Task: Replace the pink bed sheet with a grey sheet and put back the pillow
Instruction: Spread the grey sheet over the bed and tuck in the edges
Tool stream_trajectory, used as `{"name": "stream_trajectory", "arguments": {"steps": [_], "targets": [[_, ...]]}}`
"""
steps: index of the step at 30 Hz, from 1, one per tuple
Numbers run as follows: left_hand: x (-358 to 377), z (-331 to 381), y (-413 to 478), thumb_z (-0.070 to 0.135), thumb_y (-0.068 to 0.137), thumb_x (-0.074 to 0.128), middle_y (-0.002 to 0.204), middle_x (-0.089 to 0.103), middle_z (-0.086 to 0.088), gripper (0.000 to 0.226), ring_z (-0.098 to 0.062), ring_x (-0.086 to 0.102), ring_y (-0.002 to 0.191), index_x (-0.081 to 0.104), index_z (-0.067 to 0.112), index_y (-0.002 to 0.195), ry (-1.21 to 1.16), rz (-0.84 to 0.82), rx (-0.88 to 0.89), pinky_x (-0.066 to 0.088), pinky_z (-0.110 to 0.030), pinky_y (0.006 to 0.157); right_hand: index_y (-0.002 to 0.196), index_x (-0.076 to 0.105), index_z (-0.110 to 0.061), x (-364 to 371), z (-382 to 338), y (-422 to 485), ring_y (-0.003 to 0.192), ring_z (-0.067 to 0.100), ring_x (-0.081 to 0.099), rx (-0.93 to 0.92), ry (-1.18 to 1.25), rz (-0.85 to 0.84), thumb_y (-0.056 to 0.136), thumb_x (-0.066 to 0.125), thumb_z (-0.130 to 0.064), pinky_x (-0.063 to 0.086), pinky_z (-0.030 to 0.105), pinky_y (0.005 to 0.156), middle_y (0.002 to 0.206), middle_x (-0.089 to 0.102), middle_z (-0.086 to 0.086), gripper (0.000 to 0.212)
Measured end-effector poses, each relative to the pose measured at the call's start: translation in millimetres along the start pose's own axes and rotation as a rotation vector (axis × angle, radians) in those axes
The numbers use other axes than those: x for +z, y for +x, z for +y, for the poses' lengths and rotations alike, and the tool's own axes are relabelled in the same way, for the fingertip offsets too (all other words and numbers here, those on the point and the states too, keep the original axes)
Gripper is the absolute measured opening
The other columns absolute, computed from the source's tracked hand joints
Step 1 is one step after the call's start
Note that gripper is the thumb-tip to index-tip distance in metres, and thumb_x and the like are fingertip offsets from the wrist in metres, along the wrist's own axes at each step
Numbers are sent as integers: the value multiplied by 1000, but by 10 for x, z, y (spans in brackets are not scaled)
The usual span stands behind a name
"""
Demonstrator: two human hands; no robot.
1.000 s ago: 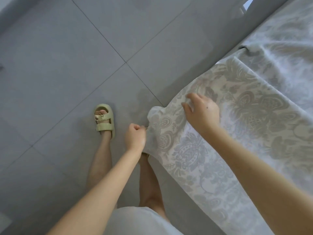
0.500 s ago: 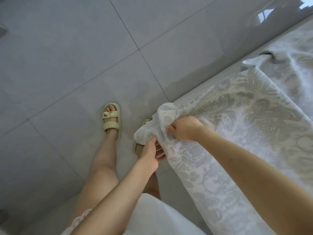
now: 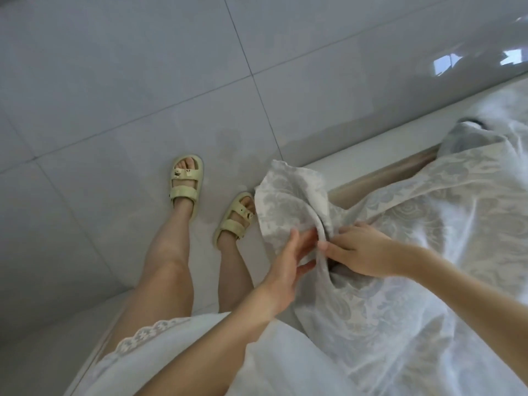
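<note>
View down from my head as I stood beside the bed. The grey sheet, pale with a damask leaf pattern, lay draped over the bed on my right. Its near corner was bunched up and hung off the side, above the tiled floor.

My right hand reached in from the right. Its fingers were curled into a thick fold of the sheet just behind that corner, with the thumb stretched toward my other hand. I judge I gripped there to keep the gathered cloth from sliding off while I sorted out the corner.

My left hand came up from below. Its fingers were straight and spread apart, laid flat against the loose flap rather than closed on it, probably feeling for the hem so the corner could be fitted.

A tan strip of the bed's edge showed uncovered beside the corner, so I judge this side was not yet tucked.

My feet in pale green sandals stood close to the bed, and my white skirt filled the lower edge of the view. No pink sheet or pillow was in view.
</note>
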State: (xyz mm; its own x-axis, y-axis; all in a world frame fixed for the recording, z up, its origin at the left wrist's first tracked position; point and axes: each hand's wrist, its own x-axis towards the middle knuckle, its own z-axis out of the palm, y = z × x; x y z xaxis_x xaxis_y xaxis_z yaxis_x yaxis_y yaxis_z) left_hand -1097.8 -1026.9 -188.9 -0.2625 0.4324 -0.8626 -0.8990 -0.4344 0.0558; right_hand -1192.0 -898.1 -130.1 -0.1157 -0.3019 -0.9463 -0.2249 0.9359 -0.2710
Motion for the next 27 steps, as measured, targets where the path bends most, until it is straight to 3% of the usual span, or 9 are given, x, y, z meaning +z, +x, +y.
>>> {"name": "stream_trajectory", "arguments": {"steps": [2,5,9,11,14,18,22,25,27], "targets": [[173,-66,-3,56,98,17,136,55,2,61,-11,49,127,48,21,138,9,-134,-57,37,-31,107,107,67,-24,-31,37,-276,101,6,51,1,211,49,94,17,-59,29,24,101,98,59,-12,63],[342,-47,-16,55,98,26,121,65,-6,59,-15,61,112,56,15,129,-46,-161,-134,49,-24,92,102,69,-38,-190,118,-399,102,0,56,9,380,62,73,13,-87,39,25,99,105,65,-17,80],[335,-4,16,57,96,30,114,69,-4,53,-17,63,109,64,20,115,-103,-171,-173,48,-29,96,98,67,-41,-518,90,-197,109,0,54,12,487,108,85,25,-65,34,21,102,111,64,-19,50],[399,-29,-23,56,95,33,120,65,-6,54,-21,59,114,59,19,124,-93,-202,-181,46,-30,99,109,67,-38,-564,31,32,120,4,47,20,412,-10,86,23,-66,27,28,111,123,58,-18,58],[499,-156,-92,61,95,24,130,58,-8,65,-24,52,122,52,17,134,20,-307,-223,40,-32,106,131,56,-23,-391,277,298,124,14,47,269,3,-335,88,21,-73,31,29,107,128,54,-9,75],[461,-157,-17,68,91,17,123,60,-6,74,-24,52,117,59,18,125,229,-420,-172,32,-39,108,131,53,-15,-427,600,256,120,22,52,447,-108,-405,88,28,-73,33,33,107,131,57,3,76],[132,128,214,67,90,28,115,66,-8,69,-25,60,112,64,14,116,34,-152,-160,43,-37,102,138,48,-18,-611,442,497,133,23,40,428,92,-221,89,23,-72,24,37,110,145,44,4,77],[-177,315,390,67,92,23,108,70,-4,64,-19,64,97,68,23,105,133,162,-70,49,-34,91,143,40,-15,-602,399,767,137,25,34,460,158,-109,90,15,-72,19,41,112,151,35,7,82],[-289,432,399,59,97,19,95,70,-1,63,-14,64,86,68,20,101,224,229,-5,49,-28,75,142,41,-13,-577,408,883,137,27,34,469,191,-52,90,14,-72,19,42,112,150,35,8,83]]}}
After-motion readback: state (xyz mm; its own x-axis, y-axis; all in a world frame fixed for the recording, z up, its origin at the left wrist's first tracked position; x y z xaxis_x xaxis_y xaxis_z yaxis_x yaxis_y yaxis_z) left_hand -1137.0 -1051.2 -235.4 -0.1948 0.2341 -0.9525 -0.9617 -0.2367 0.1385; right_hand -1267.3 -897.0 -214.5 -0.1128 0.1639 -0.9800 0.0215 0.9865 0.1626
